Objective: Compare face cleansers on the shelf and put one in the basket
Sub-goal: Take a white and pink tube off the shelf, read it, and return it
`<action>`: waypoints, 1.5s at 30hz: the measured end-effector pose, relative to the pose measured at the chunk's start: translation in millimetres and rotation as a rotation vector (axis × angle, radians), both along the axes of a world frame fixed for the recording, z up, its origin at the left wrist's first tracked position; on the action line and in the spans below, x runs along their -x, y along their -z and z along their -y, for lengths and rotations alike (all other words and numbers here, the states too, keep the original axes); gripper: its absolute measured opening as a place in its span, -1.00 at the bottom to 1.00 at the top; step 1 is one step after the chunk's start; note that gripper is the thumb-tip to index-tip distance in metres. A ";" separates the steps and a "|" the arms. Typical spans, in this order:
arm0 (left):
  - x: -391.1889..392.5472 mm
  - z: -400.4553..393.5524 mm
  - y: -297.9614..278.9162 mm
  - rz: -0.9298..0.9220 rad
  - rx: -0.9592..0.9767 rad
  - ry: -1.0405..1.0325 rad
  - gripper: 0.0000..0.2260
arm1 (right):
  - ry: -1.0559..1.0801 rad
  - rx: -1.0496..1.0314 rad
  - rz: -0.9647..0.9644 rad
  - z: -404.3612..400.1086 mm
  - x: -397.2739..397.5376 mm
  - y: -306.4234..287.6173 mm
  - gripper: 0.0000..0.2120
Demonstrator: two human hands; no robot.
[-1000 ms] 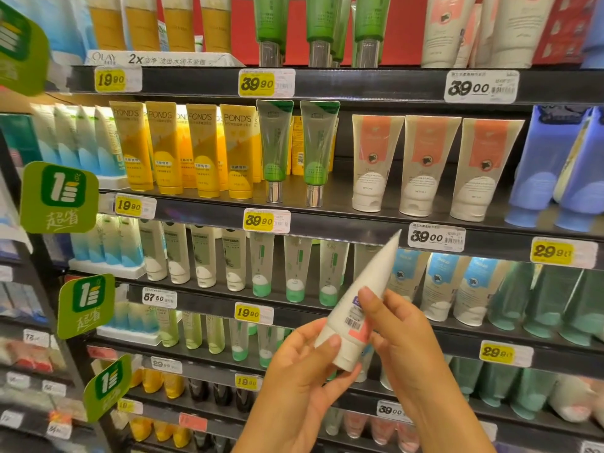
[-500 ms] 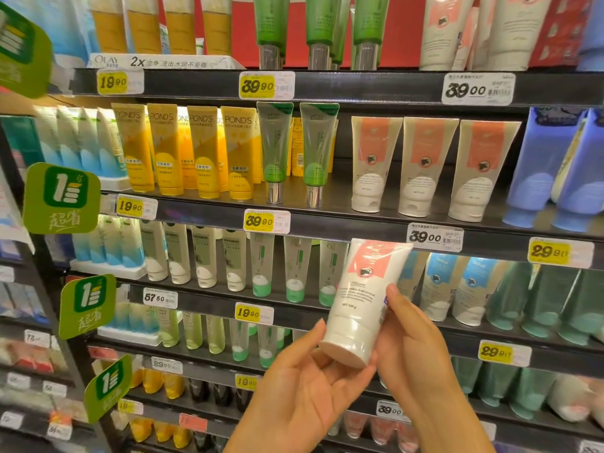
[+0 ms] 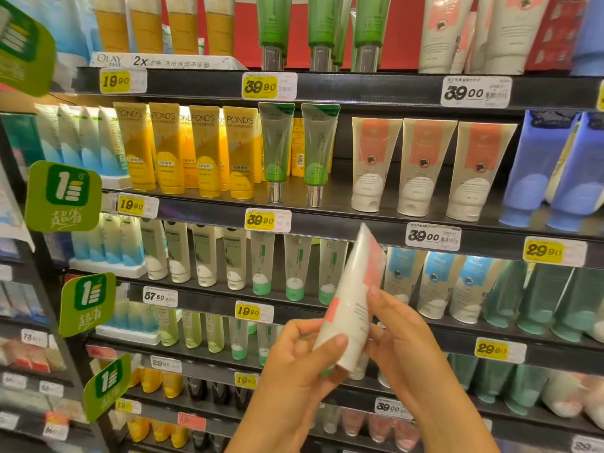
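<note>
Green signs: three green tags (image 3: pixel 63 196) stick out from the shelf edge at far left, one below another.
Blue tubes: pale blue and white tubes (image 3: pixel 81 142) stand in a white tray at the left end of the second shelf.
Yellow tubes: a row of yellow tubes (image 3: pixel 205 152) marked POND'S stands just right of the blue ones, caps down, above a yellow 19.90 price tag (image 3: pixel 130 205).
Green tubes: two green tubes (image 3: pixel 277 152) with silver caps stand beside the yellow row, above a 39.90 tag (image 3: pixel 261 220).
Left hand: the left hand (image 3: pixel 294 364) is low in the middle, fingers curled, the thumb pressed on the lower front of the held tube near its cap.
Held tube: a white tube with a coral label (image 3: pixel 353 308) is up in front of the shelves, between both hands, cap end down, crimped end tilted up and right, seen nearly edge-on and blurred.
Right hand: the right hand (image 3: pixel 402 338) grips the tube from the right, its fingertips on the tube's side around mid-height.
Matching tubes: three white and coral tubes (image 3: pixel 425 165) stand on the second shelf above the held one, over a white 39.00 tag (image 3: pixel 431 237).
Purple-blue tubes: large periwinkle tubes (image 3: pixel 555 171) fill the right end of that shelf.
Teal tubes: teal tubes (image 3: pixel 539 295) stand on the shelf below, under a 29.9 tag (image 3: pixel 544 250).
</note>
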State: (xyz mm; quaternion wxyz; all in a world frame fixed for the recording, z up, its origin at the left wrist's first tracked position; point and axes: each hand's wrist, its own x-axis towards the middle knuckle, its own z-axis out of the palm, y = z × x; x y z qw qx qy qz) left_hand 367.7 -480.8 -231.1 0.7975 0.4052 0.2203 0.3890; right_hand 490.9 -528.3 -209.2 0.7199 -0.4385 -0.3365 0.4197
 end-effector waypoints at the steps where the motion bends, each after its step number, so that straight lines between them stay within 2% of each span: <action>1: 0.7 -1.1 1.2 -0.071 -0.091 -0.055 -0.57 | -0.003 0.012 0.001 0.3 0.2 0.3 -0.73; 4: 4.4 -3.0 3.3 -0.199 -0.324 -0.143 -0.60 | -0.034 0.021 -0.005 0.7 1.7 -0.5 -0.62; 7: 8.3 -3.6 2.9 -0.245 -0.458 -0.159 -0.68 | -0.060 0.010 -0.035 0.6 5.2 -0.9 -0.59; 13: 14.6 -3.6 2.2 -0.306 -0.545 -0.200 -0.65 | -0.022 -0.023 -0.189 -2.4 10.4 1.0 -0.67; 17: 19.5 -4.3 1.9 -0.312 -0.557 -0.189 -0.64 | -0.001 -0.044 -0.204 -2.5 15.8 1.6 -0.69; 19: 23.0 -5.3 1.2 -0.296 -0.529 -0.170 -0.66 | -0.003 -0.036 -0.196 -1.9 19.2 2.2 -0.75; 22: 30.0 -7.6 -1.2 -0.246 -0.397 -0.136 -0.66 | -0.021 -0.026 -0.186 -1.2 25.2 2.4 -0.65; 28: 49.0 -13.6 -5.4 0.098 0.148 0.133 -0.64 | 0.000 -0.022 -0.153 -1.7 43.4 3.5 -0.64; 31: 57.9 -15.3 -5.6 0.178 0.308 0.247 -0.63 | 0.040 -0.025 -0.191 -4.9 52.5 5.1 -0.63; 36: 65.2 -18.5 -8.7 0.192 0.333 0.398 -0.77 | 0.106 0.019 -0.196 -4.5 59.0 3.8 -0.65; 39: 64.1 -17.8 -11.4 0.202 0.358 0.476 -0.66 | 0.143 0.060 -0.202 -1.7 59.4 -0.3 -0.66; 41: 62.0 -18.3 -12.4 0.203 0.357 0.510 -0.73 | 0.176 0.073 -0.227 0.4 59.0 -3.1 -0.65; 45: 53.7 -19.2 -16.0 0.184 0.325 0.555 -0.70 | 0.210 0.076 -0.232 4.9 54.3 -7.1 -0.70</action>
